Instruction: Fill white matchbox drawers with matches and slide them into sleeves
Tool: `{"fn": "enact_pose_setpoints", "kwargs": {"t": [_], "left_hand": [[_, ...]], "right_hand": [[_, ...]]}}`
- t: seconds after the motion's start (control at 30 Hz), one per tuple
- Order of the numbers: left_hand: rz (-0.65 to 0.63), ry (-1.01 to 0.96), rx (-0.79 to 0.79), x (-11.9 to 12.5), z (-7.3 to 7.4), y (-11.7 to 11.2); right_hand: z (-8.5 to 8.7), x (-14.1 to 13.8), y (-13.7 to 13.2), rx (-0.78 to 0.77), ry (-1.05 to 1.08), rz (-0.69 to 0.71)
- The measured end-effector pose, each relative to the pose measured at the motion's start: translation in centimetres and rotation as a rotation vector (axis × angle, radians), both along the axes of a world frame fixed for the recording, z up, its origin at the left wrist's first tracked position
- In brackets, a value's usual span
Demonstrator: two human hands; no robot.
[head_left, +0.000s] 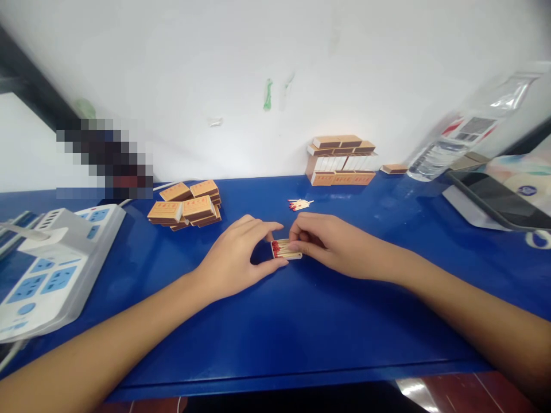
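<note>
Both hands meet over a small open matchbox tray [284, 248] filled with red-tipped matches, lying on the blue table [301, 321]. My left hand [236, 252] curls around the tray's left end, thumb and fingers pinching it. My right hand [327, 244] grips the tray's right end, fingers bent over the matches. A few loose matches [300, 203] lie just behind the hands.
A heap of closed matchboxes [187, 211] sits at the back left. A neat stack of matchboxes [342, 160] stands against the white wall, one more box [394, 168] beside it. Power strips [47, 269] lie far left. A plastic bottle [469, 137] and a tablet [499, 201] are at right.
</note>
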State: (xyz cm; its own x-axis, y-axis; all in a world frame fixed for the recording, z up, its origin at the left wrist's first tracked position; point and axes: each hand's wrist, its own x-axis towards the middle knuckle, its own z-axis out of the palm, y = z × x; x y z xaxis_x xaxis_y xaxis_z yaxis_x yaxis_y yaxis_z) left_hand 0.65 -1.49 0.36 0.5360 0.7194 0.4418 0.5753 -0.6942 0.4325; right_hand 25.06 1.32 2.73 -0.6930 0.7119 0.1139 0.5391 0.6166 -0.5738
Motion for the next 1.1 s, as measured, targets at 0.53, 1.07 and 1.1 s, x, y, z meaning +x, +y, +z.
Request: {"fn": "enact_pose_setpoints", "kwargs": {"t": [0.53,1.07,1.1], "left_hand": [[-0.012,-0.001,0.002,0.0,0.1,0.0],[-0.014,0.014,-0.003,0.1,0.2,0.0],[-0.014,0.016,0.001,0.1,0.2,0.0]], "right_hand": [[-0.6,0.1,0.2,0.165,-0.079,0.019],[0.8,0.7,0.1,-0.055,-0.071,0.069],[0.8,0.7,0.1,-0.053,-0.065,0.069]]}}
